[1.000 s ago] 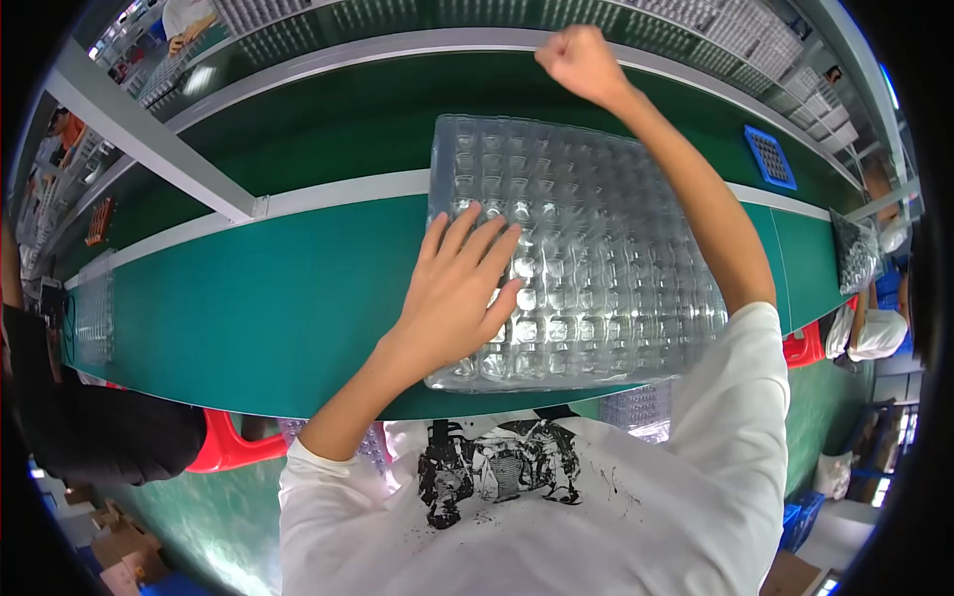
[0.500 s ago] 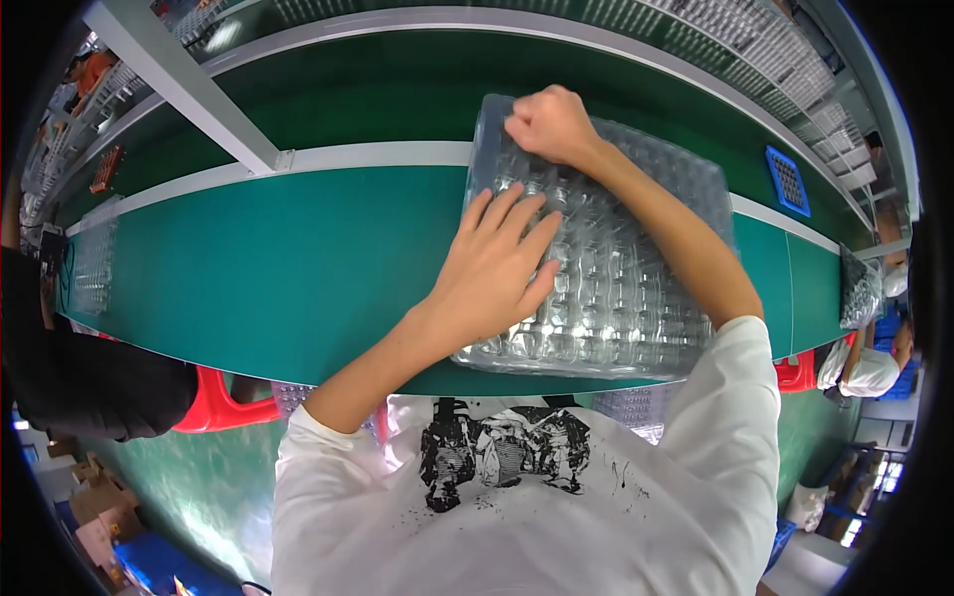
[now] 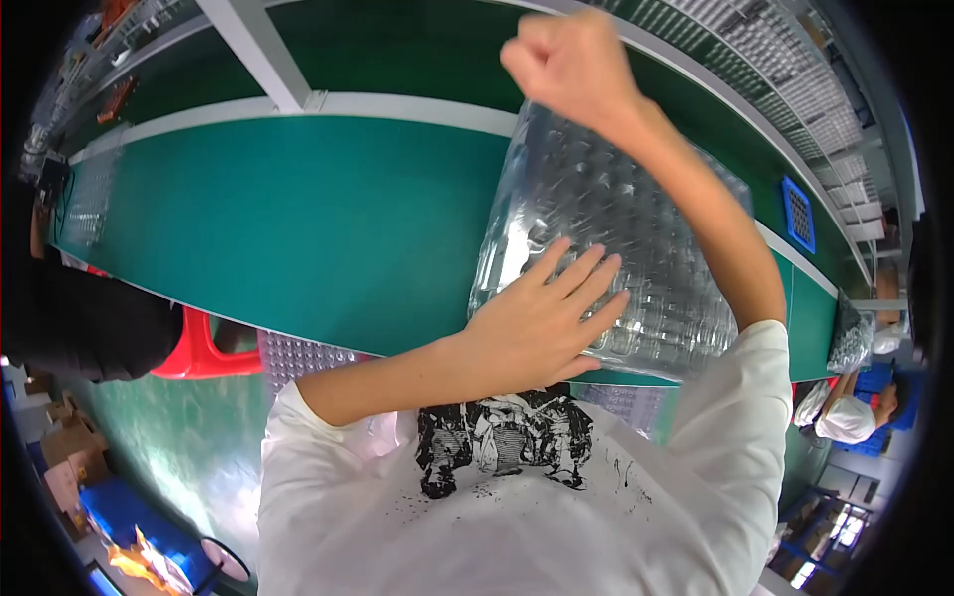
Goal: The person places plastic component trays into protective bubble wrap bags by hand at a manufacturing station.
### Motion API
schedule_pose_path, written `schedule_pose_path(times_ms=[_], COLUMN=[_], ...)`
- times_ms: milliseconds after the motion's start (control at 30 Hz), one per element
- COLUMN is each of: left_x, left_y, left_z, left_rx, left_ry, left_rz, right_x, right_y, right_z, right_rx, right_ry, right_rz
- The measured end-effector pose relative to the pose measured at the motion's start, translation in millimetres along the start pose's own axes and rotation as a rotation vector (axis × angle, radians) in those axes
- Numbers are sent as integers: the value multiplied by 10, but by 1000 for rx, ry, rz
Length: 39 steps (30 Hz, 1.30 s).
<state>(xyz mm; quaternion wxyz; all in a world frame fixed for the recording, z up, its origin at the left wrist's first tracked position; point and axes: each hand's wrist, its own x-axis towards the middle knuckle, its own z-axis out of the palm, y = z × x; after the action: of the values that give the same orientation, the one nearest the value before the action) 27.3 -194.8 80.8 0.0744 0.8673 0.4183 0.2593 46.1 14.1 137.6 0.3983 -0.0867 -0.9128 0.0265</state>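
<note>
A stack of clear plastic trays with rows of round pockets, in a clear plastic bag [image 3: 636, 228], lies on the green table right of centre. My left hand [image 3: 542, 318] rests palm down on its near part, fingers spread, open. Above the far left corner, my right hand [image 3: 581, 65] is closed in a fist, slightly blurred. The bag's film runs up taut to that fist, so it grips the bag's edge. My right forearm crosses over the bag's right side and hides part of it.
The green tabletop [image 3: 298, 219] stretches left to a clear tray [image 3: 94, 199]. A white post [image 3: 253, 50] stands at its far edge. A blue tray [image 3: 798, 215] lies on the dark green surface beyond. A red stool [image 3: 204, 348] and a person's dark sleeve [image 3: 89, 318] are at left.
My right hand has lifted up and away with the bag's edge, which now stretches toward it. My left hand has slid right and nearer to me across the bag.
</note>
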Motion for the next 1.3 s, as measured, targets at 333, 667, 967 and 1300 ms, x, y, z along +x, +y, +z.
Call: schedule_pose_path(times_ms=[333, 667, 967, 1300], left_x=[-70, -313, 523, 693], left_y=[35, 265, -765, -939], left_z=[242, -406, -502, 252], left_rx=[109, -255, -315, 218], left_ry=[77, 665, 409, -6], left_rz=[-37, 170, 121, -88], right_x=[96, -413, -701, -1302], right_y=[-493, -993, -1506, -1253], right_z=[174, 230, -565, -1457], right_rx=[279, 295, 425, -461], right_ry=[-138, -288, -273, -77], right_rz=[-35, -88, -327, 70])
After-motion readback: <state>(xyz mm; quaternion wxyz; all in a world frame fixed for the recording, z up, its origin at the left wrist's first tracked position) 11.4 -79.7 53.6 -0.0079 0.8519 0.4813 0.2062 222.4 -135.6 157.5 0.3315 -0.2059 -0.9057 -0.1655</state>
